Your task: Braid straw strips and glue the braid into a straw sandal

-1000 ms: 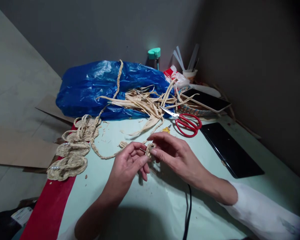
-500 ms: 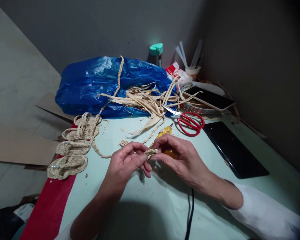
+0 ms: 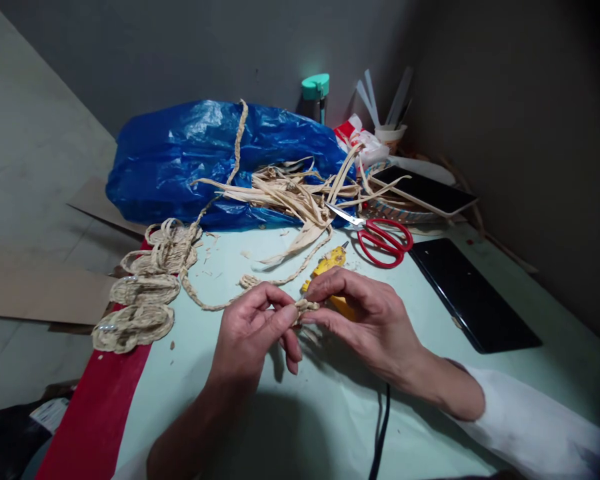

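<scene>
Between my two hands is a small folded piece of braided straw cord [image 3: 306,307]. My left hand [image 3: 257,327] pinches its left end between thumb and forefinger, the other fingers curled below. The fingertips of my right hand [image 3: 363,313] are closed on the right end. Partly behind my right hand lies a yellow glue gun [image 3: 333,259], its nozzle pointing away from me. A long braided cord [image 3: 200,303] runs along the table behind my left hand, with a small coil near my knuckles. Looped braided pieces [image 3: 135,327] lie in a row at the left.
A blue plastic bag [image 3: 180,160] with dry husk strips [image 3: 285,193] fills the back. Red-handled scissors [image 3: 385,241] rest beside it. At right are a black tablet-like slab [image 3: 473,293], a second device [image 3: 425,190] on a basket, and a cup [image 3: 391,137]. A black cable [image 3: 381,427] runs toward me.
The view has shifted slightly. The cord piece has turned a little between my fingertips and now lies flatter; both hands keep their pinch on it.
</scene>
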Action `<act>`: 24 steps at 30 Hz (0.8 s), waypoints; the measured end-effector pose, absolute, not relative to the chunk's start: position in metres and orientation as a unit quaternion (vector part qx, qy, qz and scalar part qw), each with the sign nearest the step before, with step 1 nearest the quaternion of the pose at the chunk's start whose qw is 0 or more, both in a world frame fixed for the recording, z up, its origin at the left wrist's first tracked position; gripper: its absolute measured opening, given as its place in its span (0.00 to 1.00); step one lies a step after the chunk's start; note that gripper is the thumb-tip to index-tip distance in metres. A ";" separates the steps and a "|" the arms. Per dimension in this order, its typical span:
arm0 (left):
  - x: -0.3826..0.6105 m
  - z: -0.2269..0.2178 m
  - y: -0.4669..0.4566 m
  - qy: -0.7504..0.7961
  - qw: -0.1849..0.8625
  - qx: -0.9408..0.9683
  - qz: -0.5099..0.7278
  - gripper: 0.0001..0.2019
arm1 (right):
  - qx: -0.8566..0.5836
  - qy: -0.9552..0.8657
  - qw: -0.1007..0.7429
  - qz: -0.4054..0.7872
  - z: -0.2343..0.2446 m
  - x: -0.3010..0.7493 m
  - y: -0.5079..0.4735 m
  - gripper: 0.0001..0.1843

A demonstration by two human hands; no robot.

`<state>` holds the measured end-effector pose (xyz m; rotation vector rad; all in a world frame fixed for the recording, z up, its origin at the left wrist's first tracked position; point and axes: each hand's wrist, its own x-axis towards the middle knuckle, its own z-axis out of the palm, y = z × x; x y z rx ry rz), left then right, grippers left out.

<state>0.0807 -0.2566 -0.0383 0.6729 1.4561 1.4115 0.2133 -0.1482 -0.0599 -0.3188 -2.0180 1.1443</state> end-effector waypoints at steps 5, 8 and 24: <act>0.075 -0.041 -0.258 0.631 0.407 0.356 0.556 0.06 | -0.117 -0.796 0.391 0.447 -0.060 0.215 -0.148 0.09; 0.072 -0.045 -0.256 0.647 0.299 0.435 0.551 0.03 | -0.090 -0.806 0.393 0.434 -0.058 0.215 -0.144 0.08; 0.076 -0.043 -0.260 0.689 0.130 0.528 0.479 0.06 | -0.023 -0.844 0.341 0.414 -0.055 0.216 -0.138 0.05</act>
